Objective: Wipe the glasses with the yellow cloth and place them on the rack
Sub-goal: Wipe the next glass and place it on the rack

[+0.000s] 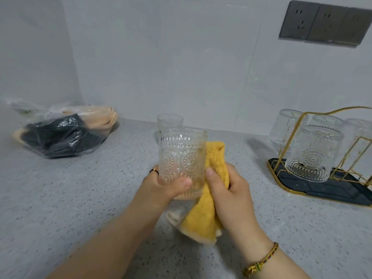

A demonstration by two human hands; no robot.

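Observation:
My left hand point(168, 187) grips an upright embossed clear glass point(182, 156) near its base, above the middle of the counter. My right hand point(227, 193) holds the yellow cloth point(203, 210) bunched against the glass's right side, thumb lying on the cloth beside the glass. Cloth hangs down below both hands. A second clear glass point(169, 122) stands upright on the counter just behind the held one. At the right, a gold wire rack point(330, 158) on a dark tray carries several glasses upside down; the nearest one point(314, 154) sits at its front.
A clear plastic bag point(62, 133) with dark and beige items lies at the back left of the speckled grey counter point(80, 198). White tiled wall runs behind, with grey sockets point(324, 23) at the upper right.

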